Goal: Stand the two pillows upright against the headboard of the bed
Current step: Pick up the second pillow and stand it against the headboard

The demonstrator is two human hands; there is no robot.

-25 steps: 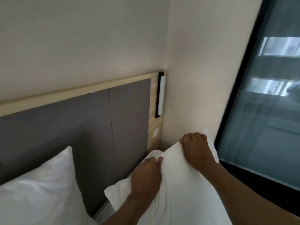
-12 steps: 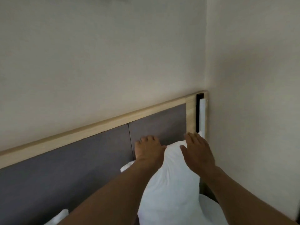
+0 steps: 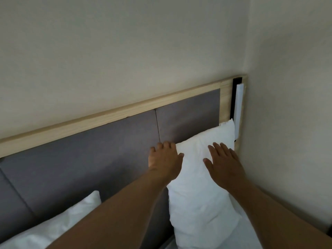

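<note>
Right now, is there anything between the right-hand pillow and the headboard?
Nothing visible. The pillow stands against the headboard, its top corner overlapping the wall light. Both hands, left and right, rest on it.

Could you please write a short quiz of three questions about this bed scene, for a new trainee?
1. True or false: the right pillow stands upright against the headboard.
2. Which hand lies flat on the front of that pillow? A) left hand B) right hand C) neither
3. Fill in: beside the pillow's top corner, a white ____ is fixed at the headboard's end.

Key
1. True.
2. B; the left hand holds the pillow's upper left edge.
3. Light. The left pillow shows only in part.
</note>
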